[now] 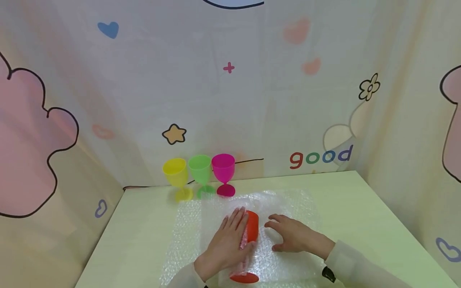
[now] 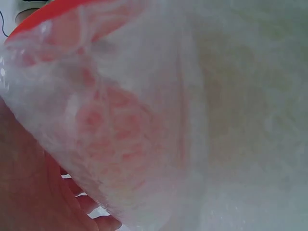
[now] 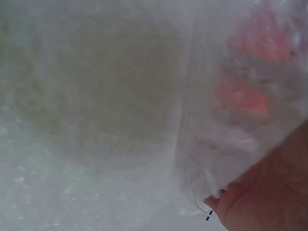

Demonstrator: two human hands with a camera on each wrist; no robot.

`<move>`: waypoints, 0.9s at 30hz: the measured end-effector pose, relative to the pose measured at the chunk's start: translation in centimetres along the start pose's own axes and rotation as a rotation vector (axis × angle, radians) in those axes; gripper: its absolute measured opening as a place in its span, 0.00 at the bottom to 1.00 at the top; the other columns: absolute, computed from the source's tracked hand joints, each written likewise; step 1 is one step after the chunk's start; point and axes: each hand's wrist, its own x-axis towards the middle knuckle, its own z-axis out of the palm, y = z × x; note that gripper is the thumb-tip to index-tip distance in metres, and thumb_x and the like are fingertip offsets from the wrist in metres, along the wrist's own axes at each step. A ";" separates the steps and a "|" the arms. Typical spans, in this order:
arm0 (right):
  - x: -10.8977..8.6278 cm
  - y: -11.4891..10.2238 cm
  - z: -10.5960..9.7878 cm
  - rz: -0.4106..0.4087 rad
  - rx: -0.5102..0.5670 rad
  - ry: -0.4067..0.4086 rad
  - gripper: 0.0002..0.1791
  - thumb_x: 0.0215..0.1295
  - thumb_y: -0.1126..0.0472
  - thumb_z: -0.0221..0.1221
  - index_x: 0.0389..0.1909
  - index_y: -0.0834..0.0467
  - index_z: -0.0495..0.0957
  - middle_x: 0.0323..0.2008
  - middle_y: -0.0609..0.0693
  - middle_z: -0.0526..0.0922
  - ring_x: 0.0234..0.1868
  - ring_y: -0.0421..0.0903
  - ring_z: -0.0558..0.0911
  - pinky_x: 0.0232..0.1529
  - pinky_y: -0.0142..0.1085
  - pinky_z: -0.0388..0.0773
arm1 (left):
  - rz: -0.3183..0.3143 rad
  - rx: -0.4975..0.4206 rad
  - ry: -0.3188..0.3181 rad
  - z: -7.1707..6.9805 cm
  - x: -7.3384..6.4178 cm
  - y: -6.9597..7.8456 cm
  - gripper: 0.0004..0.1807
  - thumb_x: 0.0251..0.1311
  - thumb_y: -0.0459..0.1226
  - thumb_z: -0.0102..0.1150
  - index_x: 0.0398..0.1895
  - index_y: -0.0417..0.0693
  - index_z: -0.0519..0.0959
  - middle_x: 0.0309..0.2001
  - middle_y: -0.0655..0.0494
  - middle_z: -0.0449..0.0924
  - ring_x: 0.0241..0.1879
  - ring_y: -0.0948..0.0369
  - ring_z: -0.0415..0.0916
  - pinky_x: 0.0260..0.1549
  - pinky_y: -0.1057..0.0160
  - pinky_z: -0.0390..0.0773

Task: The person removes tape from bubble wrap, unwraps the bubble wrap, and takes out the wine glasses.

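A red plastic goblet point(image 1: 253, 227) lies on its side on clear bubble wrap point(image 1: 284, 264), its foot toward the front edge. Part of the wrap covers the goblet's left side and stem. With fingers straight, my left hand point(image 1: 227, 245) presses the wrap against the goblet. In the left wrist view, red shows blurred through the wrap point(image 2: 115, 130). To the right of the goblet is my right hand point(image 1: 293, 235), fingers loosely bent and thumb apart, over the wrap and pinching nothing. The right wrist view shows mostly hazy wrap, with part of that hand point(image 3: 269, 192) at lower right.
Behind the wrap stand three upright goblets: yellow point(image 1: 175, 173), green point(image 1: 200, 169) and magenta point(image 1: 223, 168). The pale table point(image 1: 126, 236) reaches back to a patterned curtain point(image 1: 230, 100), which also hangs along both sides.
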 end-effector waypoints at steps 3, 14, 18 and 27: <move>0.0 0.6 0.5 -0.004 0.012 -0.002 0.35 0.48 0.47 0.74 0.59 0.50 0.76 0.69 0.56 0.70 0.69 0.58 0.70 0.62 0.58 0.73 | -0.003 0.005 0.002 -0.3 -0.1 -0.5 0.46 0.64 0.60 0.50 0.78 0.47 0.51 0.80 0.52 0.44 0.79 0.51 0.42 0.75 0.47 0.54; -0.4 1.5 1.4 -0.009 -0.018 -0.007 0.43 0.51 0.43 0.71 0.68 0.51 0.70 0.75 0.56 0.61 0.75 0.60 0.60 0.69 0.59 0.64 | -0.018 -0.004 -0.010 -0.5 -1.8 -2.5 0.46 0.64 0.59 0.52 0.78 0.44 0.52 0.80 0.50 0.45 0.79 0.51 0.42 0.74 0.50 0.56; -0.4 1.7 1.7 -0.009 -0.019 -0.012 0.43 0.52 0.43 0.70 0.68 0.51 0.69 0.75 0.56 0.60 0.75 0.59 0.59 0.70 0.58 0.64 | -0.027 -0.025 0.012 -0.3 -2.8 -3.6 0.45 0.65 0.58 0.50 0.77 0.43 0.53 0.80 0.50 0.45 0.79 0.51 0.43 0.74 0.51 0.56; -0.3 1.9 1.7 0.017 0.028 -0.039 0.42 0.51 0.42 0.70 0.68 0.49 0.69 0.74 0.55 0.63 0.75 0.59 0.61 0.67 0.60 0.66 | -0.035 -0.059 0.010 0.0 -4.4 -6.2 0.45 0.64 0.56 0.54 0.76 0.41 0.54 0.79 0.49 0.47 0.79 0.49 0.45 0.73 0.52 0.58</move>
